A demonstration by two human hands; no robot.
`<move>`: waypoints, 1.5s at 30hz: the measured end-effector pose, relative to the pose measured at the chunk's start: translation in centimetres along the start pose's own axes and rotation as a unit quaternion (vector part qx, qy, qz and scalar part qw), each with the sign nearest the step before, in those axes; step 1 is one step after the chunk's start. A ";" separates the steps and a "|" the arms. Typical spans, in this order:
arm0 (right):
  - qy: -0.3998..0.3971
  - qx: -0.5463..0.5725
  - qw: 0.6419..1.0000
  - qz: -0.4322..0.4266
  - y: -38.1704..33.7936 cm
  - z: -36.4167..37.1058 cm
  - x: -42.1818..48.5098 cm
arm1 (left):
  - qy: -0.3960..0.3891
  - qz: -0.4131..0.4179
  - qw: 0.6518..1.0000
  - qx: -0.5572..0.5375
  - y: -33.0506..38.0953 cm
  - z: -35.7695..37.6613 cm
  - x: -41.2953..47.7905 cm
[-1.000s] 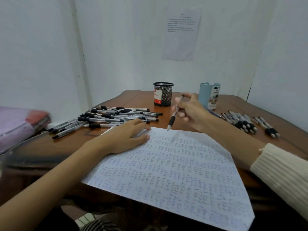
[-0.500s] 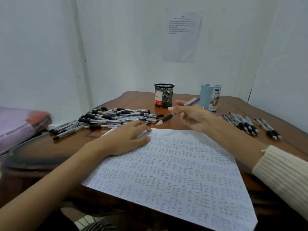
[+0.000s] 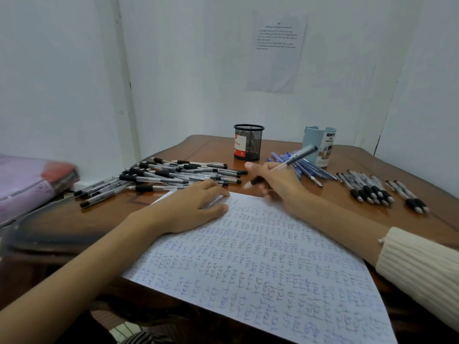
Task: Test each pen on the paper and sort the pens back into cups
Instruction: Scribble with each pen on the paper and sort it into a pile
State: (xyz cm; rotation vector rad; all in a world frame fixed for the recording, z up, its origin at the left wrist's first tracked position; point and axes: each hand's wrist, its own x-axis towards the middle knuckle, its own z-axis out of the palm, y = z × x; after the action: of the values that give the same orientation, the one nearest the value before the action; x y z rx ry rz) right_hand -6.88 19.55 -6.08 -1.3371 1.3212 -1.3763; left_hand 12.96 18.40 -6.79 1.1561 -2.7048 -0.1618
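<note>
A white paper (image 3: pixel 273 264) covered in blue test scribbles lies on the wooden table (image 3: pixel 104 219). My left hand (image 3: pixel 191 207) rests flat on the paper's top left corner. My right hand (image 3: pixel 280 184) holds a black-grip pen (image 3: pixel 295 158) just beyond the paper's far edge, tip pointing down and left near the table, blurred. A large pile of black-grip pens (image 3: pixel 169 177) lies to the left. A black mesh cup (image 3: pixel 248 142) and a light blue cup (image 3: pixel 319 146) stand at the back.
Blue pens (image 3: pixel 308 168) lie in front of the blue cup. Two rows of black-grip pens (image 3: pixel 370 188) lie at the right. A pink and red bundle (image 3: pixel 32 180) sits at the far left. A printed sheet (image 3: pixel 277 50) hangs on the wall.
My right hand has swung the pen from upright to slanted, then lowered it with the tip toward the paper's far edge. My left hand has stayed on the paper.
</note>
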 end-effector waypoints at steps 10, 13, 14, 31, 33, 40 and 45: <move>-0.051 -0.089 0.991 -0.091 0.5 0.8 0.3 | -0.007 0.002 1.000 0.008 0.5 -0.2 -0.1; -0.064 -0.089 0.990 -0.087 0.5 0.8 0.3 | -0.006 0.002 1.000 0.009 0.5 -0.2 -0.1; -0.068 -0.090 0.990 -0.085 0.5 0.9 0.3 | -0.006 0.001 1.000 0.011 0.5 -0.2 -0.1; -0.046 -0.083 0.990 -0.100 0.8 0.6 0.4 | -0.004 0.001 1.000 0.004 0.3 -0.2 -0.1; -0.046 -0.094 0.990 -0.097 0.8 0.6 0.4 | -0.005 0.001 1.000 0.005 0.3 -0.1 0.0; -0.034 -0.103 0.991 -0.082 0.7 0.7 0.5 | -0.005 0.000 1.000 0.006 0.3 -0.1 -0.1; -0.029 -0.122 0.988 -0.088 0.6 0.7 0.4 | -0.005 0.000 1.000 0.003 0.4 -0.1 -0.1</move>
State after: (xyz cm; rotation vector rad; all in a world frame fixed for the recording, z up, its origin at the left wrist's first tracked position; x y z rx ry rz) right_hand -6.34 18.94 -6.68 -1.6795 1.3931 -1.3104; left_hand 12.80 18.70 -6.60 1.1597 -2.7163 -0.1617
